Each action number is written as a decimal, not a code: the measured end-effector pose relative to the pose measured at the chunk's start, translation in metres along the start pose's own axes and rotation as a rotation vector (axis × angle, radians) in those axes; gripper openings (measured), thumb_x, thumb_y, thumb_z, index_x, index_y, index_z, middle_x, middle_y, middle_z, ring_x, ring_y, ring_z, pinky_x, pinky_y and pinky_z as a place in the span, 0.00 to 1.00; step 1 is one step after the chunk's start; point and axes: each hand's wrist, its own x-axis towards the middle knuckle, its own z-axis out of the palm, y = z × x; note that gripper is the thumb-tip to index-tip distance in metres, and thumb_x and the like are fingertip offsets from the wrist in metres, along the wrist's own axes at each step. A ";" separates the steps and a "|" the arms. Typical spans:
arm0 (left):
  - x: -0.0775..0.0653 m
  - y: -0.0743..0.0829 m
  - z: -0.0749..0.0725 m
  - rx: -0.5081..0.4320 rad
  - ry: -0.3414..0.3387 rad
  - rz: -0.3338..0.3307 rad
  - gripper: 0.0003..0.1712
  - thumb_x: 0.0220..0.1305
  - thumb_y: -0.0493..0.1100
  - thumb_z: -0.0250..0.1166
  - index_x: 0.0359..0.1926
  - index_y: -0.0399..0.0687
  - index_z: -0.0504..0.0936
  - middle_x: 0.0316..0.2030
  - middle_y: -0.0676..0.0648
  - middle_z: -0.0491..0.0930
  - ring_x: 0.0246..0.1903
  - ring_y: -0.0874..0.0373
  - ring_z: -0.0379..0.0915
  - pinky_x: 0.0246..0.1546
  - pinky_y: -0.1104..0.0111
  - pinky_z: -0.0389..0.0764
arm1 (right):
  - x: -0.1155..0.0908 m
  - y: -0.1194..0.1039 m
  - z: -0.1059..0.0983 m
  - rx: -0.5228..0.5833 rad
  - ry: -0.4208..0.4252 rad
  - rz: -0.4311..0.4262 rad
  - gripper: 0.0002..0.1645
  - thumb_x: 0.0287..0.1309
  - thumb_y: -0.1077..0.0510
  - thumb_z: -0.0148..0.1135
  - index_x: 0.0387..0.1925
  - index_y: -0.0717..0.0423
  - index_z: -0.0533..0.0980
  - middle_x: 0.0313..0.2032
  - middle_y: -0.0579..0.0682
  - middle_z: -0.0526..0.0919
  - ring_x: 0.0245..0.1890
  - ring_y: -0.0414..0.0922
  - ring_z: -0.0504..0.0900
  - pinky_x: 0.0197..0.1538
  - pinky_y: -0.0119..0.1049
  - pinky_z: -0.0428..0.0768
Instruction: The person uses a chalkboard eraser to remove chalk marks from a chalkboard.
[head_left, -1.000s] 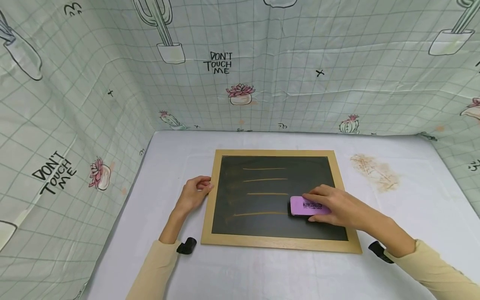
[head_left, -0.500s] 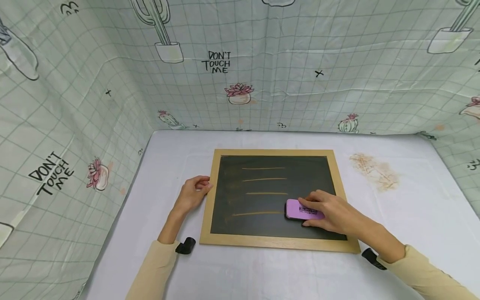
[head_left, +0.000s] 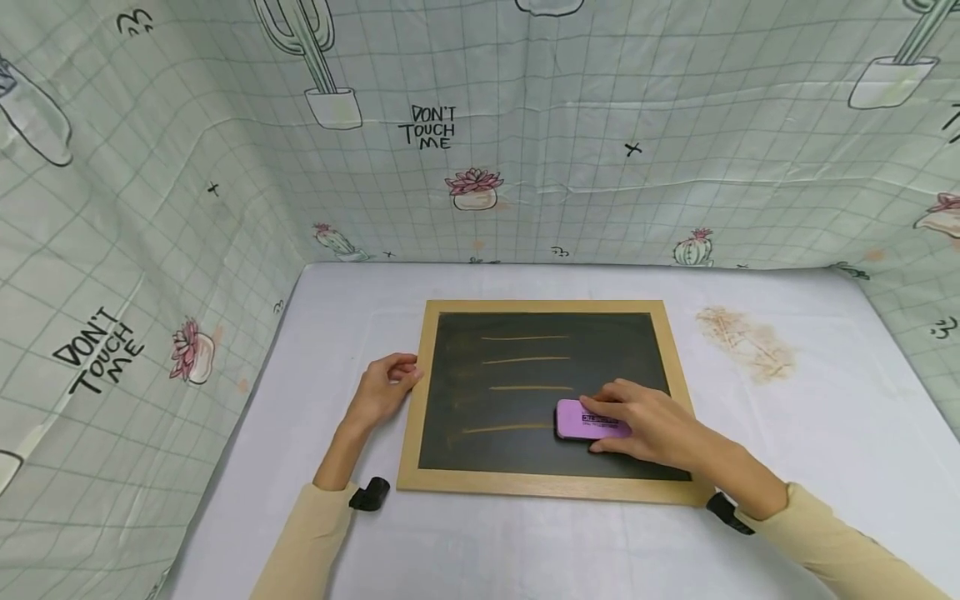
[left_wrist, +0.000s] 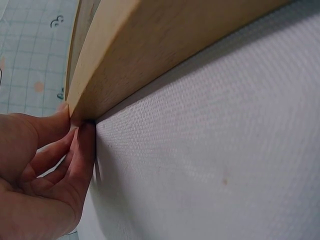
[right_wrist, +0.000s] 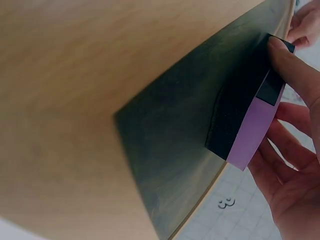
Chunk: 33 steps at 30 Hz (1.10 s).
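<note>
A chalkboard with a pale wooden frame lies flat on the table, with several short yellow-brown chalk lines drawn across it. At its left side my left hand pinches the frame edge, thumb at the upper edge and curled fingers low against the side. My right hand grips a purple magnetic eraser between thumb and fingers. The eraser's black felt underside faces the board surface, and its left end is at the right end of the lowest chalk line. My palm hides the eraser's right end.
A white cloth covers the table. To the right of the board, a brownish chalk smudge marks the cloth. Behind and on both sides hangs a grid-patterned curtain with cactus drawings. Black wrist cameras sit at both cuffs.
My right hand has slid the eraser leftward and slightly toward me, covering the right end of the lowest line. The left hand keeps its place on the frame. The whole view shifts slightly.
</note>
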 end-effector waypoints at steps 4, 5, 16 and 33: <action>0.000 -0.001 0.001 0.000 0.002 0.003 0.17 0.71 0.34 0.65 0.56 0.26 0.80 0.43 0.35 0.82 0.42 0.46 0.79 0.37 0.74 0.73 | 0.004 -0.002 0.001 0.020 -0.012 -0.005 0.34 0.44 0.50 0.85 0.52 0.63 0.85 0.40 0.50 0.83 0.35 0.39 0.77 0.34 0.32 0.79; 0.000 -0.001 0.001 0.000 0.002 0.004 0.17 0.71 0.34 0.66 0.56 0.26 0.80 0.43 0.35 0.82 0.42 0.46 0.79 0.37 0.74 0.73 | 0.005 -0.002 0.002 0.021 -0.014 -0.004 0.35 0.44 0.50 0.85 0.52 0.63 0.85 0.40 0.50 0.83 0.35 0.39 0.76 0.34 0.32 0.79; 0.000 -0.001 0.002 -0.005 0.002 -0.002 0.18 0.71 0.34 0.65 0.57 0.26 0.80 0.44 0.35 0.82 0.43 0.46 0.78 0.38 0.74 0.73 | 0.012 -0.004 0.007 0.020 -0.027 -0.018 0.35 0.44 0.50 0.85 0.53 0.63 0.85 0.40 0.50 0.83 0.37 0.40 0.77 0.35 0.34 0.80; -0.001 -0.001 0.000 0.009 -0.001 -0.004 0.18 0.72 0.35 0.65 0.57 0.26 0.79 0.44 0.35 0.82 0.42 0.46 0.79 0.38 0.74 0.73 | 0.030 -0.008 0.016 0.040 -0.088 -0.043 0.35 0.50 0.47 0.81 0.56 0.63 0.83 0.43 0.51 0.84 0.40 0.43 0.79 0.38 0.37 0.81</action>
